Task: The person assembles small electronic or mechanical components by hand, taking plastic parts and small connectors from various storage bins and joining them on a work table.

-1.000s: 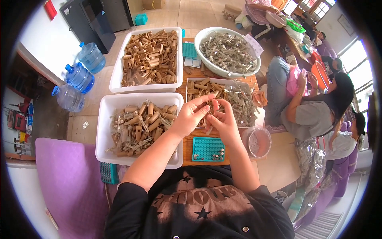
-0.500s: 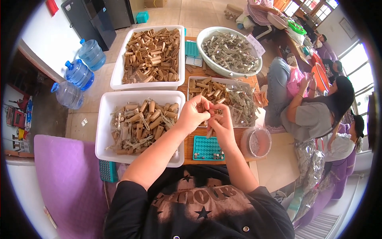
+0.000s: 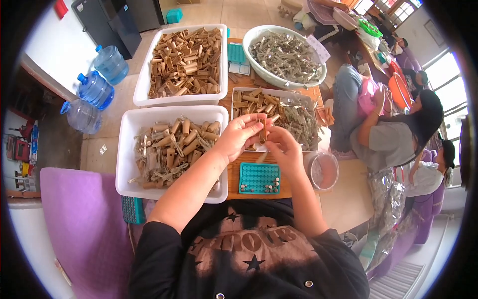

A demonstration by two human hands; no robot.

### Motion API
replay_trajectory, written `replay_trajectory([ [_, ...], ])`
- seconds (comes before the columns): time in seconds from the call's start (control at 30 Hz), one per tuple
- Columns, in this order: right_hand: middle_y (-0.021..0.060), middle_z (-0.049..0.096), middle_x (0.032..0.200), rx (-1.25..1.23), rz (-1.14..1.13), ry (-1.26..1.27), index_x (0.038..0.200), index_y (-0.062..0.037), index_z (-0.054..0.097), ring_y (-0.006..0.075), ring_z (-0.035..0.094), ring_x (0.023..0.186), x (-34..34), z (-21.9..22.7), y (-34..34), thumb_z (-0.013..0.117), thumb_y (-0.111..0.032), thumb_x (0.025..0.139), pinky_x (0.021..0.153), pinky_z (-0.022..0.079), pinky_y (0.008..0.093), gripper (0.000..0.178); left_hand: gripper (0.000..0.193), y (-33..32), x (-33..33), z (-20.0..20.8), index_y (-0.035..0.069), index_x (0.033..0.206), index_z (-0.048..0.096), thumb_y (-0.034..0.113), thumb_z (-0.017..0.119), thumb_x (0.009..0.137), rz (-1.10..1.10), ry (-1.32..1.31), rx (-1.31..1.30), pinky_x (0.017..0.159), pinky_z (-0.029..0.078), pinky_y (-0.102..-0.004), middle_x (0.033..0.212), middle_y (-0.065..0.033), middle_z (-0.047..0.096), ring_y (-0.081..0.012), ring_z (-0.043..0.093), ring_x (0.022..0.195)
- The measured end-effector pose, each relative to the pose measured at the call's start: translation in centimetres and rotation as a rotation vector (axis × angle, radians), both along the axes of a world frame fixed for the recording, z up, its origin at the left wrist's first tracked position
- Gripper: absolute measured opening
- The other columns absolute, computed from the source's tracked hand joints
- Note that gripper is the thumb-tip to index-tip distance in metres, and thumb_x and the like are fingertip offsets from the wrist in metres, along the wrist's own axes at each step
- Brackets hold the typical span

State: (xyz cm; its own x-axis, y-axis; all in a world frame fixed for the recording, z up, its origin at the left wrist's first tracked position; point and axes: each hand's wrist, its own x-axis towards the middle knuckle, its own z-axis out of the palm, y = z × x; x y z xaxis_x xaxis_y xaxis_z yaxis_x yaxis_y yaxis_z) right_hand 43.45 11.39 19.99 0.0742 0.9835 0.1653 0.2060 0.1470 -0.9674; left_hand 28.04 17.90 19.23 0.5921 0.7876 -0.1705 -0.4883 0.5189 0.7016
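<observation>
My left hand (image 3: 244, 133) is closed on a small open brown paper case (image 3: 262, 132), held upright between thumb and fingers. Close against its lower right side is my right hand (image 3: 285, 146), fingers bent and pinched. A thin pale strip (image 3: 262, 157) hangs blurred below the right fingers; what else they grip is hidden. Beneath the hands sits a white box (image 3: 312, 145) of brown cases and clear packets. Nearer me lies a teal tray (image 3: 254, 174) of small cells, several small round pieces at its front.
Left stand two white tubs (image 3: 122, 172) (image 3: 142, 89) of brown pieces. A round pale tub (image 3: 252, 37) of clear packets is at the back. A clear round container (image 3: 323, 171) stands right. Water bottles (image 3: 94, 89) line the left floor; a seated co-worker (image 3: 386, 132) is at right.
My hands have drawn slightly apart, and the brown case now shows upright in my left fingers. The whole view has shifted a little upward and left.
</observation>
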Motion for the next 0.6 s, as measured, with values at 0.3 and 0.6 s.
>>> replay_trajectory([
  [0.3, 0.0089, 0.062, 0.086, -0.115, 0.439, -0.743, 0.085, -0.0063, 0.065, 0.0296, 0.057, 0.085, 4.8, -4.3, -7.0, 0.068, -0.013, 0.069, 0.076, 0.046, 0.0395, 0.018, 0.03, 1.2, -0.9, -0.3, 0.003, 0.121, 0.053, 0.01, 0.053, 0.091, 0.162, -0.221, -0.07, 0.092, 0.05, -0.0352, 0.115, -0.0112, 0.059, -0.0201, 0.059, 0.104],
  [0.6, 0.0047, 0.061, 0.085, -0.018, 0.455, -0.902, 0.088, -0.0106, 0.064, 0.0262, 0.057, 0.085, 4.4, -4.8, -7.1, 0.065, -0.014, 0.073, 0.075, 0.043, 0.038, 0.016, 0.028, 1.4, -1.0, -1.3, 0.001, 0.119, 0.053, 0.009, 0.053, 0.091, 0.174, -0.193, -0.089, 0.09, 0.051, -0.0359, 0.112, -0.0114, 0.059, -0.0207, 0.059, 0.102],
])
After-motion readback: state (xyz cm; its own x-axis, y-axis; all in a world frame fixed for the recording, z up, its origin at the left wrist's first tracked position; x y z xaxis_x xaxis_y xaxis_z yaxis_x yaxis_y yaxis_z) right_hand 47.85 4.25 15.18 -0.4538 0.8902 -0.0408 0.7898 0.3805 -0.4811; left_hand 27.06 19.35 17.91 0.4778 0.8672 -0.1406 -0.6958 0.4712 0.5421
